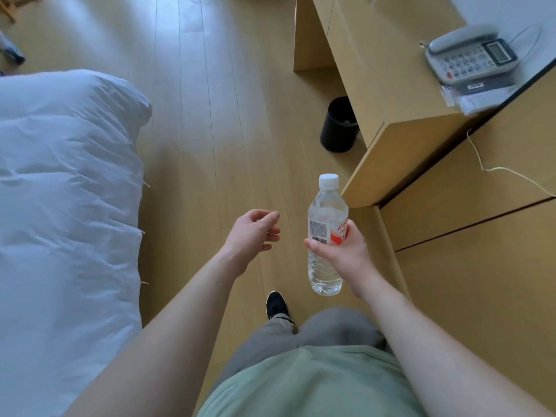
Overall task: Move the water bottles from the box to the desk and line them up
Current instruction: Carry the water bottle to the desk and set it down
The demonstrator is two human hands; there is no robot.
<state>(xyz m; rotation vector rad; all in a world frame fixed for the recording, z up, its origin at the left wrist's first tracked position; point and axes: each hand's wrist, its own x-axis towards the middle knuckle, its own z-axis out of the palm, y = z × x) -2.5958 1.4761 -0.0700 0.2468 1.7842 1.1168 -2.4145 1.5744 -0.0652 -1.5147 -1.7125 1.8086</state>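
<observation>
One water bottle (326,236) in view, upright, white cap on, held in the air above the floor (210,115) just left of the desk (391,70). The right hand (343,251) grips it around the label. The left hand (251,233) is empty, fingers loosely curled. One telephone (471,55) on the desk. One black bin (338,124) beneath it. One bed (66,176) at left.

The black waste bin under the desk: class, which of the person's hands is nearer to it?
Right. The right hand, gripping the water bottle, is below the black waste bin; the left hand, holding nothing, hangs further left over the floor.
</observation>
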